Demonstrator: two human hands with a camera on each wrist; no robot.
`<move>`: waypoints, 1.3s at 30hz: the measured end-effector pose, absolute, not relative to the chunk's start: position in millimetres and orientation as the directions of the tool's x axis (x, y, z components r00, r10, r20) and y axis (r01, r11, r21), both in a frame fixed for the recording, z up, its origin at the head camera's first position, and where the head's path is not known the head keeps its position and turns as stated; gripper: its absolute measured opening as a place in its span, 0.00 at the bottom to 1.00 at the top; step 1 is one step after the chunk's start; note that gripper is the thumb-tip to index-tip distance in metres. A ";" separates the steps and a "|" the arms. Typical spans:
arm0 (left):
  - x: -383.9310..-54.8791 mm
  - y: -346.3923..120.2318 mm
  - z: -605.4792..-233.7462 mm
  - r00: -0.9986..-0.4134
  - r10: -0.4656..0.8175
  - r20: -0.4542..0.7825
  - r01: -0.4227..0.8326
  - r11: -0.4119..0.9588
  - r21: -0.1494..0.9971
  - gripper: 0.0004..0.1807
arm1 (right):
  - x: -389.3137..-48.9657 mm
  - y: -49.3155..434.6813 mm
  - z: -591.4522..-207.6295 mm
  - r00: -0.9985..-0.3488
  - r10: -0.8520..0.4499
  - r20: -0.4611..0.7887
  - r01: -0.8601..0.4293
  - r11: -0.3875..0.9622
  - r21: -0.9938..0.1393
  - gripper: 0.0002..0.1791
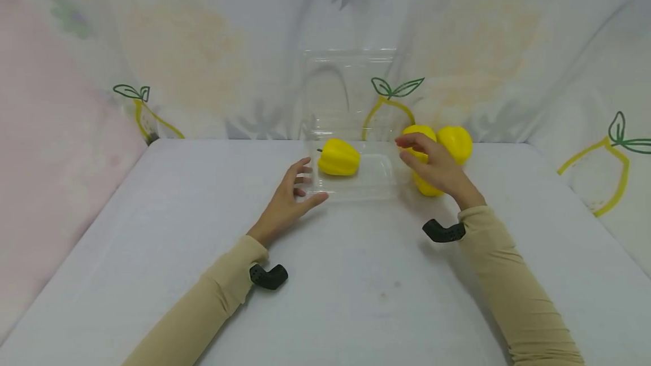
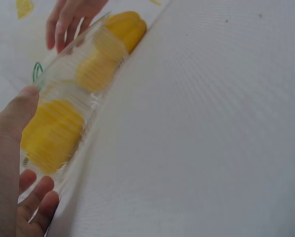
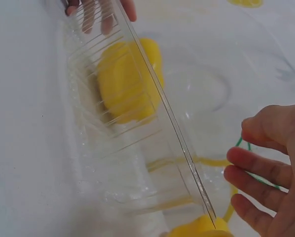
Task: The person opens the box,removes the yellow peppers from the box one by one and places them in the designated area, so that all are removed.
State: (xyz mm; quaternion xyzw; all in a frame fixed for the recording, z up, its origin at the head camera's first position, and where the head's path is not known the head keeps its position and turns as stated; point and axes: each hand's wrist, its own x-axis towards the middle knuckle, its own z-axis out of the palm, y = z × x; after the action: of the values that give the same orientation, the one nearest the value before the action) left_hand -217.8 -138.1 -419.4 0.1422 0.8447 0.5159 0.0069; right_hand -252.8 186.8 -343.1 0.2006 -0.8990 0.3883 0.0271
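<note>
A yellow bell pepper (image 1: 339, 158) lies on its side in the left half of a clear plastic container (image 1: 373, 194) whose lid (image 1: 330, 95) stands raised at the back. At the container's left side is my left hand (image 1: 286, 203), thumb at the front corner and fingers along the side; whether it presses the plastic I cannot tell. My right hand (image 1: 434, 165) hovers by the container's right side, fingers loosely bent with nothing between them in the right wrist view. Behind and below it are more yellow peppers (image 1: 455, 144), partly covered by the hand.
A white cloth covers the table (image 1: 330, 298). Behind it hangs a white curtain (image 1: 244, 61) printed with lemons. Black devices (image 1: 269, 277) are worn on both wrists over beige sleeves (image 1: 513, 275).
</note>
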 end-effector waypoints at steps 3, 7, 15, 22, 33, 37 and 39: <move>-217.7 -138.3 -419.6 -0.958 0.250 0.139 0.238 0.426 0.873 0.48 | -252.0 182.3 -344.4 -0.913 -0.352 0.204 -0.390 0.612 -0.688 0.20; -217.9 -138.4 -419.5 -0.953 0.257 0.157 0.256 0.415 0.873 0.48 | -251.3 176.0 -346.7 -0.901 -0.380 0.208 -0.409 0.587 -0.699 0.20; -217.5 -139.1 -419.2 -0.955 0.256 0.151 0.250 0.416 0.874 0.48 | -251.2 162.4 -350.8 -0.856 -0.449 0.255 -0.493 0.566 -0.661 0.18; -217.5 -138.9 -418.1 -0.953 0.263 0.150 0.251 0.409 0.877 0.48 | -252.3 152.9 -354.4 -0.852 -0.466 0.238 -0.495 0.572 -0.654 0.19; -218.5 -137.2 -419.0 -0.950 0.267 0.161 0.265 0.420 0.868 0.48 | -253.9 139.1 -357.5 -0.839 -0.476 0.265 -0.525 0.577 -0.626 0.19; -219.3 -137.5 -419.4 -0.952 0.261 0.161 0.263 0.424 0.867 0.48 | -257.8 130.2 -358.6 -0.836 -0.479 0.266 -0.531 0.588 -0.610 0.21; -219.7 -138.0 -419.0 -0.952 0.260 0.159 0.261 0.427 0.866 0.48 | -260.1 125.9 -359.2 -0.833 -0.485 0.265 -0.535 0.588 -0.606 0.23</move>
State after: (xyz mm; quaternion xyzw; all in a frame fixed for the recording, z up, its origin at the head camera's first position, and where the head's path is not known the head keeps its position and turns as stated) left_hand -219.7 -138.0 -419.0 0.1543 0.8448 0.5124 -0.0007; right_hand -260.1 125.9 -359.2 0.2865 -0.8905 0.3517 0.0356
